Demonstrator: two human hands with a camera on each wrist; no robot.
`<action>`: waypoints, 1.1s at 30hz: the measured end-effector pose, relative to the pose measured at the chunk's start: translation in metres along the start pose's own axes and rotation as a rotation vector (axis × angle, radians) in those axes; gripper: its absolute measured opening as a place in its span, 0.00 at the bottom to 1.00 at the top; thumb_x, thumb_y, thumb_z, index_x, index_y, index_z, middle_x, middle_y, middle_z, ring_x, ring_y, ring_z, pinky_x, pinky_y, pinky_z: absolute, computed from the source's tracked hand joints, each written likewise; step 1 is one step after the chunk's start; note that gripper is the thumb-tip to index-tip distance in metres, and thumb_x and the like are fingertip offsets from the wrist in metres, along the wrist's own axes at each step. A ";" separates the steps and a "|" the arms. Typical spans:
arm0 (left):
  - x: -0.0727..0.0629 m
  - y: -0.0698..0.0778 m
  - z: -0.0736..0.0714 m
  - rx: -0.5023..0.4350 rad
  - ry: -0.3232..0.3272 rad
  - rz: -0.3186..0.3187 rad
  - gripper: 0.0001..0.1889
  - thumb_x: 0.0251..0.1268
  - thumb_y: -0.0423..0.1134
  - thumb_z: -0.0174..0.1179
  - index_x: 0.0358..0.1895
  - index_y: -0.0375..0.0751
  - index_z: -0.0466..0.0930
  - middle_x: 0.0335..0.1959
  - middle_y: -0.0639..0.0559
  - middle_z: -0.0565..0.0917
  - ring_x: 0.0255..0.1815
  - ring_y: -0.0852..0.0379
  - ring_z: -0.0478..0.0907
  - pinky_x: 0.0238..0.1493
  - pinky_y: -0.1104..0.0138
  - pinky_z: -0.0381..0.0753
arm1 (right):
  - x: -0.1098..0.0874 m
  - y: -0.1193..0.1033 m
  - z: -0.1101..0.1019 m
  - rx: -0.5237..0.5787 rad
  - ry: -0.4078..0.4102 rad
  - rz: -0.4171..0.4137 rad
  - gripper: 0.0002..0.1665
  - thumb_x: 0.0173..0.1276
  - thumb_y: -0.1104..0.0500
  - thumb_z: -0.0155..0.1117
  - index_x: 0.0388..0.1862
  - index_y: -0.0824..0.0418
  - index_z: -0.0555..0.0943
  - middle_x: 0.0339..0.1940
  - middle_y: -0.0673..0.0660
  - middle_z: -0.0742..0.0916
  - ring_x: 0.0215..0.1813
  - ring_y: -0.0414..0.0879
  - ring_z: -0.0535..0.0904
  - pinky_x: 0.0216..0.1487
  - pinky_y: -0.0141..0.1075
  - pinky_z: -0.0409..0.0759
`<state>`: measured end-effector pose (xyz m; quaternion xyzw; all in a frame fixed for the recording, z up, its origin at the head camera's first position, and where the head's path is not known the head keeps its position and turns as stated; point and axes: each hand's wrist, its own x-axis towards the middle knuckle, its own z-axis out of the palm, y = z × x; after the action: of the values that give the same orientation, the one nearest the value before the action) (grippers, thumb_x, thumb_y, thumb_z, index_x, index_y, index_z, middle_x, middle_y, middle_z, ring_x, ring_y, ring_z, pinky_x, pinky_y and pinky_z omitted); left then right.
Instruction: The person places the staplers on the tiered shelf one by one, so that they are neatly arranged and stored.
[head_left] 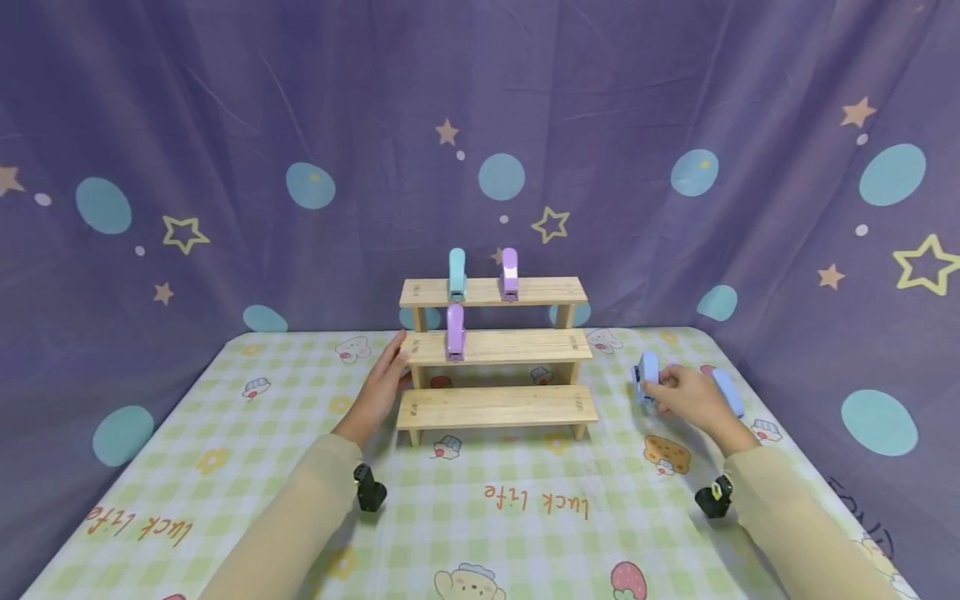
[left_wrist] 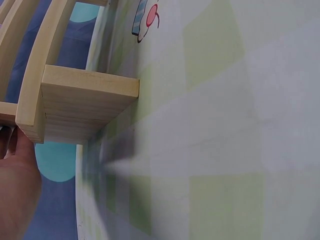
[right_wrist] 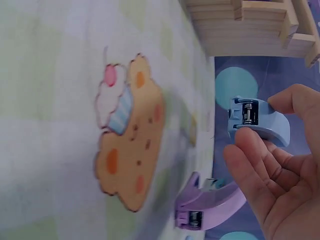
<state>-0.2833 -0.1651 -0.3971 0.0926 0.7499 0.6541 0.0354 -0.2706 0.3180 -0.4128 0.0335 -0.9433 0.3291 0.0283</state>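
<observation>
A three-tier wooden shelf (head_left: 498, 406) stands on the table. My left hand (head_left: 381, 385) rests along its left end near the middle tier, fingers fairly straight; in the left wrist view part of that hand (left_wrist: 19, 175) shows at the shelf's end. My right hand (head_left: 693, 398) pinches a light blue stapler (right_wrist: 272, 122) between thumb and fingers, right of the shelf. Close to this hand are a purple stapler (right_wrist: 212, 207) and another blue stapler (head_left: 727, 393). On the top tier stand a teal stapler (head_left: 457, 275) and a purple stapler (head_left: 510, 275); one more purple stapler (head_left: 455, 333) stands on the middle tier's left.
A green-and-white checked cloth (head_left: 420, 533) with cartoon prints covers the table. Behind it hangs a purple curtain (head_left: 405, 108) with stars and blue dots. Both sleeves carry a small black wrist camera (head_left: 370, 489).
</observation>
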 end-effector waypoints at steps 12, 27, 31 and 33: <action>-0.003 0.003 0.001 -0.001 -0.003 -0.005 0.30 0.86 0.44 0.34 0.83 0.51 0.38 0.82 0.46 0.41 0.80 0.44 0.48 0.78 0.52 0.56 | -0.007 -0.030 -0.016 -0.002 0.044 -0.026 0.27 0.72 0.41 0.62 0.49 0.65 0.77 0.34 0.56 0.86 0.31 0.46 0.82 0.26 0.37 0.80; -0.002 0.004 0.001 -0.008 -0.001 0.007 0.30 0.86 0.43 0.34 0.83 0.49 0.38 0.82 0.46 0.41 0.80 0.45 0.47 0.78 0.53 0.55 | -0.006 -0.080 -0.022 0.023 0.074 -0.129 0.26 0.71 0.43 0.63 0.52 0.64 0.79 0.37 0.56 0.87 0.34 0.45 0.85 0.36 0.40 0.84; -0.003 0.004 0.001 -0.008 -0.004 0.007 0.30 0.86 0.44 0.34 0.83 0.49 0.38 0.82 0.46 0.41 0.80 0.45 0.46 0.78 0.53 0.55 | -0.003 -0.090 -0.019 0.025 0.063 -0.153 0.27 0.71 0.43 0.64 0.52 0.65 0.77 0.37 0.55 0.87 0.34 0.44 0.85 0.38 0.40 0.83; -0.003 0.004 0.001 -0.005 -0.005 0.005 0.30 0.86 0.44 0.34 0.83 0.49 0.38 0.82 0.46 0.41 0.80 0.45 0.47 0.78 0.54 0.55 | -0.001 -0.094 -0.016 0.027 0.056 -0.165 0.26 0.72 0.44 0.64 0.51 0.65 0.77 0.36 0.54 0.87 0.33 0.44 0.85 0.37 0.40 0.82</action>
<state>-0.2799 -0.1639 -0.3934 0.0963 0.7479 0.6558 0.0359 -0.2614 0.2547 -0.3420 0.1025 -0.9315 0.3393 0.0815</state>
